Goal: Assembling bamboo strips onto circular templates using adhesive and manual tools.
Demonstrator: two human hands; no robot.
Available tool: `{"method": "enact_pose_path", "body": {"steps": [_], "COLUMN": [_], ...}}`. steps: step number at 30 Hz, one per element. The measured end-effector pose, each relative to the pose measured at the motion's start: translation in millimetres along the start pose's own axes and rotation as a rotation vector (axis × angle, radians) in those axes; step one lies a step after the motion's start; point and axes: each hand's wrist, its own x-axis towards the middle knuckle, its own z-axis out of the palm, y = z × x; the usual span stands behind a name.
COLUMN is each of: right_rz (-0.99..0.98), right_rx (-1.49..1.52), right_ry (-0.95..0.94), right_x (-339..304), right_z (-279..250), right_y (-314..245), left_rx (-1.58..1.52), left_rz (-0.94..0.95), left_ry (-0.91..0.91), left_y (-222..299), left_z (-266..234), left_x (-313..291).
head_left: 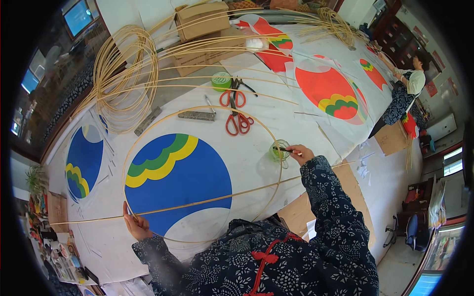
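A large hoop of thin bamboo [207, 107] is held by its left edge in my left hand [138, 228], whose fingers are closed on it. A long straight bamboo strip [261, 187] crosses the hoop and passes by the same hand. Beneath them lies a round blue piece [202, 172] with green and yellow scalloped bands and a white curved end. My right hand [301, 154] pinches a dark thin-handled tool, seemingly a brush [284, 149]; its tip is over or in a glass jar [274, 155] with greenish contents. The tip itself is hard to make out.
Beyond the hoop lie red-handled scissors [238, 123], grey bars [197, 116], a pen [209, 102] and a green tape roll [221, 80]. Coiled bamboo [126, 74] and cardboard boxes [202, 22] sit at the back. Red pieces [326, 89] lie right; another person [402, 96] stands beyond.
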Motion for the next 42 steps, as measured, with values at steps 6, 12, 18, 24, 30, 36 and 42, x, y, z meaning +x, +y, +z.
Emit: {"method": "enact_pose_path", "body": {"steps": [6,12,18,24,30,36,42], "right_rz": [0.323,0.731,0.535,0.181,0.355,0.586,0.749], "right_rx": [0.555,0.808,0.994,0.232,0.600,0.691,1.497], "right_ry": [0.271,0.277,0.326,0.246,0.247,0.292,0.416], "right_x": [-12,6,1,-7,-12,-7,-12], "right_z": [15,9,21,29,27,21,-18], "right_y": [1,5,11,9,21,22,25], "left_rx": [0.009,-0.001,0.005,0.008,0.006,0.010,0.014], "left_rz": [0.007,-0.001,0.001,0.002,-0.004,-0.019,-0.014], "left_ry": [0.005,-0.013,-0.007,0.001,-0.002,-0.029,-0.010], "left_y": [1,1,1,2,2,-4,-3], "left_z": [-2,0,2,4,5,-6,-4], "left_x": [-1,-2,-2,-4,-4,1,0]}}
